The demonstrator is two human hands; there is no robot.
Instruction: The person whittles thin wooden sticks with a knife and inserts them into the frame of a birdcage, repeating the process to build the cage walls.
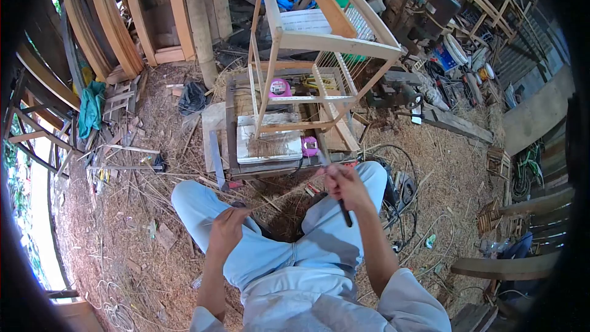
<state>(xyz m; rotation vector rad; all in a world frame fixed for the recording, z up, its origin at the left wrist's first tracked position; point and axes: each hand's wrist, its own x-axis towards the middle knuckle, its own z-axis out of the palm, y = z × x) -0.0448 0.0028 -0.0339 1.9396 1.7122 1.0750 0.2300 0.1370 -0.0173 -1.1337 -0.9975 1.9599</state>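
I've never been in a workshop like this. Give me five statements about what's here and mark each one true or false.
1. The right hand holds a dark-handled knife. True.
2. The left hand grips the wooden frame. False: that hand is apart from the frame.
3. Two pink tape measures are in view. True.
4. The green cloth hangs at the picture's right edge. False: it is toward the left.
5. Wood shavings litter the floor. True.
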